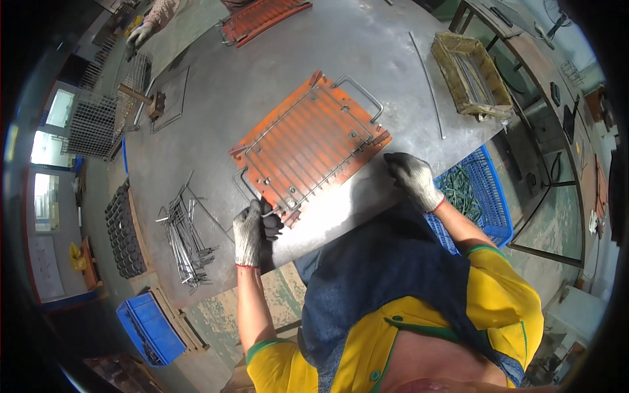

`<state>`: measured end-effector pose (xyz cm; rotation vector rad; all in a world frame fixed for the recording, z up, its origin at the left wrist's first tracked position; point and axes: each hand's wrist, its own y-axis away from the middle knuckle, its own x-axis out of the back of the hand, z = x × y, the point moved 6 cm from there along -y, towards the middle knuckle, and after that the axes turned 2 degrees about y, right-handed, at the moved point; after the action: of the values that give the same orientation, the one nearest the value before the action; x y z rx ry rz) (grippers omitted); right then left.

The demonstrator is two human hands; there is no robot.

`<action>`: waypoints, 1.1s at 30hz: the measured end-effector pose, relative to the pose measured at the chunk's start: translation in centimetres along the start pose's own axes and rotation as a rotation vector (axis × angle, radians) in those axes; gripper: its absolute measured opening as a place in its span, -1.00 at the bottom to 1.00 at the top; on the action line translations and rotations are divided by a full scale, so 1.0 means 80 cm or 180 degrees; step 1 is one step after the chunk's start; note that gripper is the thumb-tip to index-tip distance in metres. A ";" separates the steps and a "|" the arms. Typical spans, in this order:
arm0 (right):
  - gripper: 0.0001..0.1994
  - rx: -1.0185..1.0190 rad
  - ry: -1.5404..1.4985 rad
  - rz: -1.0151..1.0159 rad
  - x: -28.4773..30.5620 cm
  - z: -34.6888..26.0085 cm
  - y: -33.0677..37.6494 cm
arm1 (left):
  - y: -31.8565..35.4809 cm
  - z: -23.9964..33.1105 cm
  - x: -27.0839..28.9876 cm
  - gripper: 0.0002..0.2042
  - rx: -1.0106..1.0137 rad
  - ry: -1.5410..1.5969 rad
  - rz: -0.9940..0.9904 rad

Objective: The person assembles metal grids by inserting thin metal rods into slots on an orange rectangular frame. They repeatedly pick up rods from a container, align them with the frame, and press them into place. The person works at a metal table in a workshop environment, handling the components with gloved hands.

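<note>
An orange grooved metal jig plate (308,141) lies tilted on the grey steel table (262,72), with thin wire rods laid in its grooves and bent wire handles at both ends. My left hand (254,230), in a grey-and-black work glove, grips the wire frame (252,190) at the jig's near left corner. My right hand (411,178), also gloved, rests with fingers curled on the table edge beside the jig's right corner; I cannot see anything in it.
A pile of bent wire rods (185,239) lies left of my left hand. A worn tray of rods (470,73) sits far right, a long rod (427,82) beside it. Blue crates (481,196) (149,327) stand below the table. Another person's gloved hand (139,34) works far left, near a second orange jig (262,16).
</note>
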<state>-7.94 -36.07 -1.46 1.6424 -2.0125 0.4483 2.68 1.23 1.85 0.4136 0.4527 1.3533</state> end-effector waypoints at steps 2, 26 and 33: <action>-0.68 0.0010 0.0249 0.0235 0.011 0.008 0.002 | 0.005 -0.008 -0.021 -0.67 0.0063 0.0378 -0.0073; -0.70 0.0837 0.1059 0.0783 -0.008 0.027 -0.003 | -0.060 0.049 -0.159 -0.59 -0.3465 -0.3702 0.1195; -0.73 0.0460 0.0565 0.0794 -0.004 0.016 -0.002 | 0.007 0.043 0.005 -0.70 -0.2744 -0.4273 0.2089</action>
<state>-7.97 -36.54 -2.71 1.3799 -2.0974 0.8171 4.13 1.65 5.03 0.6463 -1.4292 1.4073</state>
